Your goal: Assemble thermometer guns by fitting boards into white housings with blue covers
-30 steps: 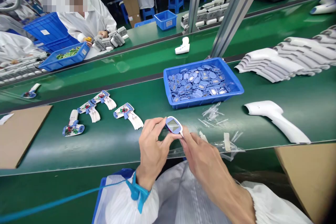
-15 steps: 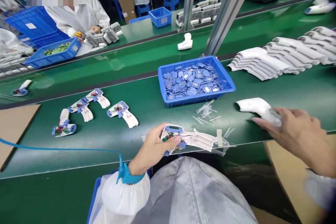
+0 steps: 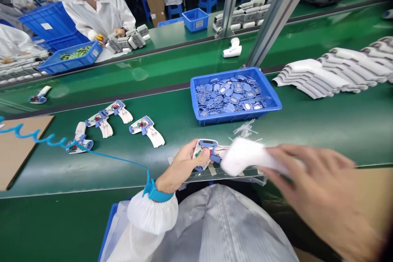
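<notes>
My left hand is closed on an open thermometer half-shell, a white gun-shaped housing with blue parts and wiring inside. A blue wrist strap with a coiled cord is on that wrist. My right hand, blurred by motion, grips a white shell half by its handle end. This shell half hangs just right of the half-shell and hides its handle. Behind it, thin clear plastic strips lie on the green belt. Several similar wired half-shells rest farther left.
A blue bin of small blue plastic parts stands ahead. Stacked white shells line the right side. A metal post rises behind the bin. Cardboard lies at left. Across the line, a person in white works.
My right hand has lifted the white shell half off the belt and brought it left, close to the half-shell in my left hand. The view has shifted slightly.
</notes>
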The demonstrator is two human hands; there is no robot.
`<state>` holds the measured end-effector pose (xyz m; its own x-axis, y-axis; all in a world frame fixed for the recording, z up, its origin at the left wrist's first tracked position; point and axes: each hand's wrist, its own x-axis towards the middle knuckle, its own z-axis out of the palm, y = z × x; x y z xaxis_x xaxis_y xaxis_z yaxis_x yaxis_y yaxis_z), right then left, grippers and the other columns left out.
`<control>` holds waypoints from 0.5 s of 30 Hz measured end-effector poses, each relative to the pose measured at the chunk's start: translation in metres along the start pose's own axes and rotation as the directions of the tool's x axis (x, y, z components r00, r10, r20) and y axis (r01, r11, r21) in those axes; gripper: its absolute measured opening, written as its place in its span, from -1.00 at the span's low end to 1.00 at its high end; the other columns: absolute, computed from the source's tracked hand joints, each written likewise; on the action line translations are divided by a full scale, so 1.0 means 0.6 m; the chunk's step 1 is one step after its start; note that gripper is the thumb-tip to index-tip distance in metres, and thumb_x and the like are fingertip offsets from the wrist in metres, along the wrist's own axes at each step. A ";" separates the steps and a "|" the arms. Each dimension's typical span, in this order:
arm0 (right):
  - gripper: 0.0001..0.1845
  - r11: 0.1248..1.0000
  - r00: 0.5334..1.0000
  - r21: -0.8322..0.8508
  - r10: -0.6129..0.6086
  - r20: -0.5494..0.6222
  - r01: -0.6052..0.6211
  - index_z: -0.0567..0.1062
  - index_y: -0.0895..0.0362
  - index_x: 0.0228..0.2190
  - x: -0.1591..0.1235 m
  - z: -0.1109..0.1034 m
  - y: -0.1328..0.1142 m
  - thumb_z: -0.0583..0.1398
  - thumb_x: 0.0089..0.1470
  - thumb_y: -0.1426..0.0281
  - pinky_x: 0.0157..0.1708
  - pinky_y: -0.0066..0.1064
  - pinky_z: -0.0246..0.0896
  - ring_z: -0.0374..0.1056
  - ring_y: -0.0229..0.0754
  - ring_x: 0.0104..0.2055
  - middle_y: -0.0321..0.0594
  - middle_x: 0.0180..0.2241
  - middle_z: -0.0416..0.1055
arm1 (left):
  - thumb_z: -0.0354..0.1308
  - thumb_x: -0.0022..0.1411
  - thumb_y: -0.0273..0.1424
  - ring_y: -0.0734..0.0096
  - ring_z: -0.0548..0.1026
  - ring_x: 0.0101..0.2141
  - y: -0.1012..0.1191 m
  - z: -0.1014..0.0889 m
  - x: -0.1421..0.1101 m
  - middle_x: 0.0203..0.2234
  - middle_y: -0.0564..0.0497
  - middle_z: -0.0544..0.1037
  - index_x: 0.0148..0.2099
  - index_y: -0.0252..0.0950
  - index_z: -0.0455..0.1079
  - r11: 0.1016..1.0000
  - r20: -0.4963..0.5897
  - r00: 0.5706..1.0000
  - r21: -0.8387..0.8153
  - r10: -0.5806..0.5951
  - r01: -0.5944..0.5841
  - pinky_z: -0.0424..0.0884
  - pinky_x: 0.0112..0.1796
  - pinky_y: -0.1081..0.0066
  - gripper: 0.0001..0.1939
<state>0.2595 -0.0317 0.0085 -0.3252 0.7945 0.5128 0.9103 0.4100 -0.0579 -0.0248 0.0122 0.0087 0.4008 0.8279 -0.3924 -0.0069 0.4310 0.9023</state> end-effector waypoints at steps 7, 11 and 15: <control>-0.73 0.988 0.995 0.134 -0.090 0.051 0.082 0.47 0.15 -0.05 0.065 0.047 -0.108 0.21 0.30 0.25 -0.04 -0.05 0.12 0.42 0.01 -0.12 -0.08 -0.10 0.56 | 0.29 0.26 -0.06 0.43 0.43 -0.35 -0.016 0.009 -0.002 -0.29 -0.05 0.52 -0.01 -0.38 0.43 0.993 -0.081 0.996 0.113 0.043 -0.034 0.32 -0.35 0.48 -0.52; -0.64 0.844 0.909 0.478 0.030 0.415 -0.246 0.51 0.06 -0.07 0.071 0.062 -0.093 0.20 0.27 0.08 -0.20 -0.16 0.28 0.46 -0.04 -0.23 -0.17 -0.20 0.58 | 0.25 0.30 -0.10 0.42 0.44 -0.28 -0.017 0.003 -0.006 -0.22 -0.04 0.51 0.00 -0.34 0.41 0.967 -0.071 0.988 0.229 0.134 -0.115 0.34 -0.29 0.48 -0.58; -0.61 0.485 0.858 0.725 0.117 0.501 -0.489 0.45 0.00 0.05 0.111 0.075 -0.102 0.14 0.31 0.08 -0.17 -0.32 0.33 0.46 -0.16 -0.11 -0.22 -0.04 0.53 | 0.32 0.22 -0.09 0.45 0.42 -0.38 0.001 -0.016 -0.015 -0.35 0.05 0.50 -0.09 -0.30 0.31 0.930 -0.101 0.990 0.364 0.094 -0.051 0.31 -0.35 0.47 -0.57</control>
<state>0.1708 0.0163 0.0078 -0.3005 0.9538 0.0044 0.4151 0.1350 -0.8997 -0.0373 0.0082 0.0109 0.3033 0.8970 -0.3216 0.3062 0.2279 0.9243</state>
